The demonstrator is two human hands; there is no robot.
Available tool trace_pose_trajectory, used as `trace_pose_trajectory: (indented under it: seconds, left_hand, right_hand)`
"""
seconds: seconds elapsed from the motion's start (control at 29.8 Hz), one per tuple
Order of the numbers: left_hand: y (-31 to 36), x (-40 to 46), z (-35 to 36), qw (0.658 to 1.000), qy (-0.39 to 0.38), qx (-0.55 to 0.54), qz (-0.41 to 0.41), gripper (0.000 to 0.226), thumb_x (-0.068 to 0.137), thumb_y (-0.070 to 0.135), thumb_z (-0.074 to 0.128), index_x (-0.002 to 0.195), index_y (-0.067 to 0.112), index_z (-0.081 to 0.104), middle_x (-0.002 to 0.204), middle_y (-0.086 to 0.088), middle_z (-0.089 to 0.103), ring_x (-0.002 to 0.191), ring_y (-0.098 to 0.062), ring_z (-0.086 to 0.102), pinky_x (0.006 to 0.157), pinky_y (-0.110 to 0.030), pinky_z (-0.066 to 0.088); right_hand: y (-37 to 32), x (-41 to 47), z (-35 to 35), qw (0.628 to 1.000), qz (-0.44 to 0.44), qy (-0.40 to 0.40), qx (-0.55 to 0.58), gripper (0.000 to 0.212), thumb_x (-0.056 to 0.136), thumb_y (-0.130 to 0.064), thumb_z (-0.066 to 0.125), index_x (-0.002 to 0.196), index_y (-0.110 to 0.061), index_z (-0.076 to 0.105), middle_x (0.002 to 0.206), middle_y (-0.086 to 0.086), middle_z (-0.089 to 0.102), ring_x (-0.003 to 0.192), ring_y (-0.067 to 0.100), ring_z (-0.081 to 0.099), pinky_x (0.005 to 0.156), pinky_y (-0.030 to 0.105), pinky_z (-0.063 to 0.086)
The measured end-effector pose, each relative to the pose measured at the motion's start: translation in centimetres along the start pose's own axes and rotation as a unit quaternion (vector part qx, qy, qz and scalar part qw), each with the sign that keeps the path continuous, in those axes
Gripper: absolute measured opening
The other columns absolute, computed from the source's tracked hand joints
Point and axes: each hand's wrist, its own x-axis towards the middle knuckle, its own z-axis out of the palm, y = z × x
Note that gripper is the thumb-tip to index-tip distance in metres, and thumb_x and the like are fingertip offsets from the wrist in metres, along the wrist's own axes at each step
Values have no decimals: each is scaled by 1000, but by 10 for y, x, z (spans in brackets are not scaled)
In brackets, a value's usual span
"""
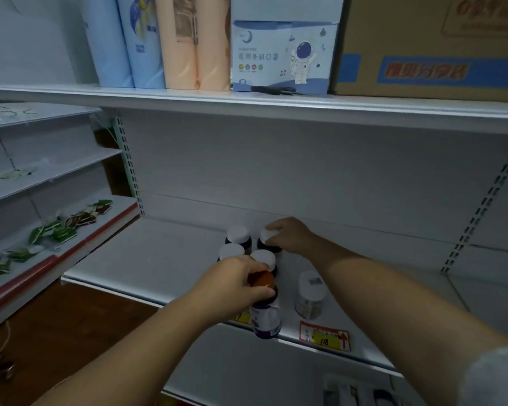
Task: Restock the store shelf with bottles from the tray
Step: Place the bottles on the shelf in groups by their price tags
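On the white middle shelf (165,259) stand several dark bottles with white caps, among them one at the back (237,236) and one in front of it (231,252). My right hand (288,234) grips the white cap of the back right bottle (265,244). My left hand (235,281) holds a dark bottle with an orange-brown cap (266,313) by its top, at the shelf's front edge. A pale translucent bottle (310,294) stands alone to the right. The tray is not in view.
A red and yellow price tag (324,335) hangs on the shelf's front lip. The shelf above carries paper packs (147,39), a blue-and-white box (282,54) and a cardboard carton (434,45). Green sachets (59,230) lie on the left-hand shelves.
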Motion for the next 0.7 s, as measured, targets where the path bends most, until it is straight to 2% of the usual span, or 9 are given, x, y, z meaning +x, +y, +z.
trace_pose_trajectory:
  seconds: [0.07,0.13,0.23,0.3,0.4,0.47,0.54,0.6,0.7]
  left_hand:
    - [5,2,-3,1000,-11,3,1,31,76,45,67,95,21,68,97,-3,67,86,-18,63,79,-40,54]
    - [17,8,-8,1000,-22,9,8,29,75,46,68,86,19,68,91,-3,70,81,-17,65,76,-41,56]
    - [49,29,-17,999,-30,3,31,17,67,50,72,70,34,67,77,9,71,73,-8,66,65,-32,56]
    - [78,46,-16,998,-25,-1,52,23,61,54,73,65,32,66,70,10,70,69,-6,66,60,-28,53]
    - [133,69,4,996,-22,-2,88,41,55,61,72,68,22,69,66,5,70,64,-10,65,58,-33,56]
    - [174,79,27,993,-20,10,116,43,57,62,72,65,19,67,63,0,70,61,-16,66,57,-36,55]
    - [215,83,54,989,-26,14,142,45,60,61,71,64,16,67,61,-5,69,60,-21,66,57,-38,55]
    - [256,86,83,986,-32,2,164,44,60,60,71,64,16,65,60,-5,68,59,-20,65,56,-38,55]
    - [314,87,128,981,-37,-26,191,44,59,58,73,67,16,64,63,-3,68,62,-18,63,59,-38,55]
  right_hand:
    - [-6,-9,0,1000,-3,-9,16,57,83,-25,67,134,-11,48,146,6,43,130,20,43,98,19,30]
    - [-12,-29,-10,998,-21,35,43,49,86,-20,63,133,-12,51,143,7,46,128,21,45,96,19,32]
    - [-5,-84,-35,990,-48,81,106,30,81,-3,57,102,-21,70,115,5,68,107,22,62,88,30,50]
    - [10,-133,-56,988,-41,67,131,38,75,3,56,83,-31,70,95,-1,72,91,15,67,77,31,56]
    - [42,-203,-88,987,-19,57,151,42,76,13,55,103,-18,60,102,8,66,88,9,64,72,24,55]
    - [65,-238,-105,984,3,80,159,43,78,9,61,117,-7,53,114,18,62,97,20,64,83,33,53]
    - [88,-268,-121,977,31,131,164,55,78,-5,72,128,-8,49,120,17,61,107,26,62,93,40,53]
    - [111,-298,-138,966,50,187,173,62,74,-17,78,128,-16,49,118,8,63,108,22,62,93,40,53]
    - [151,-345,-167,952,64,250,167,53,73,-15,78,120,-17,53,113,6,65,104,20,63,88,34,54]
